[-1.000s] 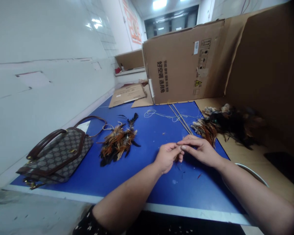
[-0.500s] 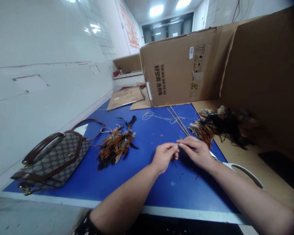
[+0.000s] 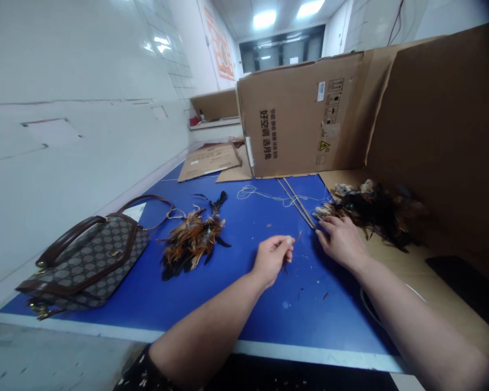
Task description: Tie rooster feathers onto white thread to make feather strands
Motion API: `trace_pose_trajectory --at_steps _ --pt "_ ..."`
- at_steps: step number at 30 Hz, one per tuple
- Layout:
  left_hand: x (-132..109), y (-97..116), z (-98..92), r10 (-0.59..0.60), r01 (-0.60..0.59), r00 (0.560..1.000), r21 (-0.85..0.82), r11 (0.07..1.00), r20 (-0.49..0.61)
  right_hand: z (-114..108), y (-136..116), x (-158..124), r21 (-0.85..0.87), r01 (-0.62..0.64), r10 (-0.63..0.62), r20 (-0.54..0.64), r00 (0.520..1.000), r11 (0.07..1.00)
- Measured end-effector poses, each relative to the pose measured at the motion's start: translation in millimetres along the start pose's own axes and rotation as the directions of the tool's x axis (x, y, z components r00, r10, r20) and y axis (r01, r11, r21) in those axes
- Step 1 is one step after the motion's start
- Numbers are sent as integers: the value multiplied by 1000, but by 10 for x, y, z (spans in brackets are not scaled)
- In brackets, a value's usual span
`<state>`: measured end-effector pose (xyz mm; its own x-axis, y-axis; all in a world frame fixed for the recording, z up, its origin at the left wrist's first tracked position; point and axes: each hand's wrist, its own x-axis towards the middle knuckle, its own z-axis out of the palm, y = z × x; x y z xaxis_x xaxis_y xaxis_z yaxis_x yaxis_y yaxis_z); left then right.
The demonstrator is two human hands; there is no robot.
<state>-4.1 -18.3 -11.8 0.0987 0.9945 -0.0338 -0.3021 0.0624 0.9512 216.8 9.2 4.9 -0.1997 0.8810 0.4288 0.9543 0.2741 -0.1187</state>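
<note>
My left hand (image 3: 272,259) is closed in a pinch above the blue tabletop (image 3: 252,320). What its fingertips hold is too small to make out. A thin reddish-brown sliver (image 3: 299,236) shows just beyond those fingertips. Over at the right, my right hand (image 3: 342,243) has its fingers apart and reaches to the near left end of a feather pile (image 3: 375,209). That hand covers the pile's brown feathers, and whether it touches them I cannot tell. A white-handled tool (image 3: 369,307), probably scissors, is mostly hidden under my right forearm.
Two thin sticks (image 3: 295,201) and tangled pale thread (image 3: 264,194) lie at the back of the table. Left of my hands is a brown-and-black feather bunch (image 3: 195,239), then a patterned handbag (image 3: 93,260). A large cardboard box (image 3: 297,119) walls off the back and right.
My right hand has left my left fingertips and moved right to the feather pile, its fingers opening. My left hand stays pinched in nearly the same place.
</note>
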Motion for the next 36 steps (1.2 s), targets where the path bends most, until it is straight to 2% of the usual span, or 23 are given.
trace_pose_trajectory --at_steps 4,10,13,15,19,22,25,30,36 --pt "-5 3 -6 5 -5 1000 -11 1000 0 69 66 12 -125 -41 51 83 995 991" --pt "6 -32 -19 14 -14 1000 -18 1000 12 127 63 -2 -232 -95 128 133 983 968" --pt "1 -26 -16 18 -18 1000 -23 1000 8 119 83 -1 -237 -99 125 97 987 967" --pt "-4 -14 -15 15 -16 1000 -29 999 -3 90 81 0 -216 -89 95 17 995 972" --pt "-9 -1 -16 -9 8 1000 -57 998 -23 -1 53 15 -62 -77 61 -223 973 995" --pt "-11 -2 -9 -25 24 1000 -100 995 -8 -21 52 36 94 -67 95 -333 938 993" --pt "-13 -3 1 -30 32 999 -142 989 17 26 63 47 275 -55 147 -328 933 960" --pt "-13 9 1 1 4 999 -132 991 41 82 -21 15 599 -51 246 -248 937 799" --pt "-51 29 25 -27 35 997 -110 993 75 -30 -299 -69 696 30 151 -197 969 717"
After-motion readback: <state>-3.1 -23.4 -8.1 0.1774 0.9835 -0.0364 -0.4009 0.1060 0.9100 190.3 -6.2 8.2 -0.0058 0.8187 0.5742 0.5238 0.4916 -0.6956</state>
